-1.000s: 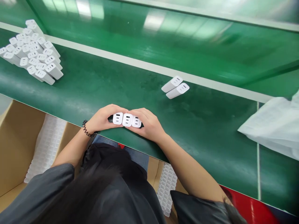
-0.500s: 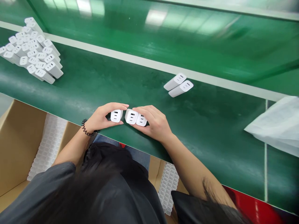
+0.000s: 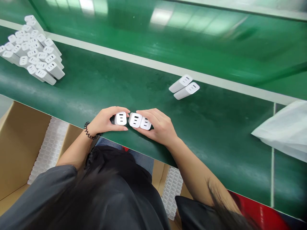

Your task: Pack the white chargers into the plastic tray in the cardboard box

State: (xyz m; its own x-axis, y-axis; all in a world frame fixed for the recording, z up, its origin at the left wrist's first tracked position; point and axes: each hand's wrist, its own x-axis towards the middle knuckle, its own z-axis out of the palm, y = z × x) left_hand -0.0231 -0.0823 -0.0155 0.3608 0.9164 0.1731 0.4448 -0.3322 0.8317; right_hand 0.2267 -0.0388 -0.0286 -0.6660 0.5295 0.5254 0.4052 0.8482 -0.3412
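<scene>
Both my hands rest at the near edge of a green belt (image 3: 100,86). My left hand (image 3: 104,122) is closed round one white charger (image 3: 120,118), its port face turned up toward me. My right hand (image 3: 159,126) is closed round two white chargers (image 3: 139,121) held side by side. A small gap separates the left charger from the right pair. Two more white chargers (image 3: 184,87) lie together on the belt beyond my right hand.
A stack of several white chargers (image 3: 33,52) lies at the far left of the belt. A white plastic bag (image 3: 283,129) lies at the right edge. Below the belt, a cardboard box (image 3: 16,143) holds white cell trays (image 3: 49,145); another tray (image 3: 171,191) shows under my right arm.
The three chargers were pressed together in one row between my hands; my left hand has drawn its one charger slightly apart from the pair in my right hand.
</scene>
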